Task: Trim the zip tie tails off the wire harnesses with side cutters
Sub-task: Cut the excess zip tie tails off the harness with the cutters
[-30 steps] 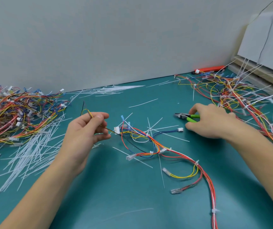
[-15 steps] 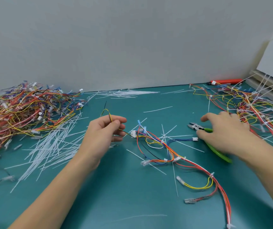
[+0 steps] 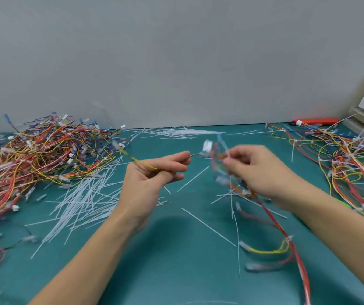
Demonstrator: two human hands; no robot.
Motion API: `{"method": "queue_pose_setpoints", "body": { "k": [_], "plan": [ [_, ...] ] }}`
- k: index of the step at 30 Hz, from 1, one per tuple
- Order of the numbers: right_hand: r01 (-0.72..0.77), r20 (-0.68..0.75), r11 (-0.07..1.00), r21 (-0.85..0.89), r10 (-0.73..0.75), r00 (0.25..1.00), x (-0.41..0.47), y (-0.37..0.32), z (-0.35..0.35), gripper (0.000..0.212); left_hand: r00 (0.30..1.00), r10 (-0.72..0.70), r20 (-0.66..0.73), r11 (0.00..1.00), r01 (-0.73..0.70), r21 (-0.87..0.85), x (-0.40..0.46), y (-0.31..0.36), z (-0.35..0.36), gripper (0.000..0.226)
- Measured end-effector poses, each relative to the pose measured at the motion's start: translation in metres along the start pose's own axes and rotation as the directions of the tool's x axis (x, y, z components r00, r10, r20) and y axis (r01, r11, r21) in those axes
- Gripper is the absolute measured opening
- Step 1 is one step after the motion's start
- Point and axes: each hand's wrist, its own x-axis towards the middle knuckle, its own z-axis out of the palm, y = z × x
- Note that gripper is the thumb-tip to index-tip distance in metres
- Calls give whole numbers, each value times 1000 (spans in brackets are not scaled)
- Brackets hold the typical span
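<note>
A: Head view, nearest first: the tail of the wire harness (image 3: 273, 216) is seen trailing over the teal table (image 3: 176, 271), its red bundle running toward the lower right, with uncut zip tie tails (image 3: 235, 227) standing off it.

B: And how are the hands placed?

A: The left hand (image 3: 152, 172) is closed on a thin yellow lead of that harness, pinched between thumb and fingers. The right hand (image 3: 258, 168) is curled round the harness's upper bundle, lifted off the table; it is blurred, so the exact grip cannot be made out.

B: How should this step be done well?

A: By judgement, the harness should be drawn taut between the hands so each tie head is exposed, then the side cutters (image 3: 344, 204) taken up and each tail cut flush against its head, with the wires kept out of the blades.

B: What differs from half a second ago?

A: The right hand was then laid on the cutters; now they have been left on the table, only a green handle showing beyond the right forearm. The harness has been raised.

B: Farther off?

A: Cut tails (image 3: 84, 201) are strewn left of centre, a heap of harnesses (image 3: 40, 155) lies far left, and another pile (image 3: 348, 164) far right.
</note>
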Motion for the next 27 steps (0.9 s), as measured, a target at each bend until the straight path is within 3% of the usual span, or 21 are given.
{"method": "queue_pose_setpoints", "body": {
  "k": [3, 8, 11, 16, 19, 22, 25, 27],
  "plan": [
    [-17, -123, 912, 410, 74, 990, 0, -21, -18, 11, 998, 6, 62, 999, -9, 46, -3, 0, 5, 37],
    [3, -113, 800, 600, 81, 990, -1, -51, -31, 7, 992, -11, 122, 983, -12, 185, -13, 2, 18, 24],
    [26, -123, 718, 695, 83, 989, 4, -61, -37, 5, 997, 2, 83, 991, -13, 135, -13, 5, 20, 28],
    [-110, 155, 873, 474, 41, 987, 7, -58, -40, 11, 994, -34, -99, 990, 20, -143, -5, 17, 14, 24],
    [-90, 206, 892, 442, -4, 978, 7, -59, -37, 22, 988, -102, -120, 979, 78, -190, -3, 24, 8, 13],
    [-45, 148, 882, 468, -28, 989, 9, -61, -33, 32, 995, -94, -26, 994, 92, -64, -8, 26, 7, 19],
    [1, 74, 849, 529, -47, 996, 12, -66, -32, 35, 995, -13, 97, 982, -5, 187, -18, 24, 16, 22],
    [17, 82, 814, 580, -79, 994, 15, -71, -33, 35, 995, 24, 96, 959, -50, 278, -22, 22, 21, 24]
  ]
}}
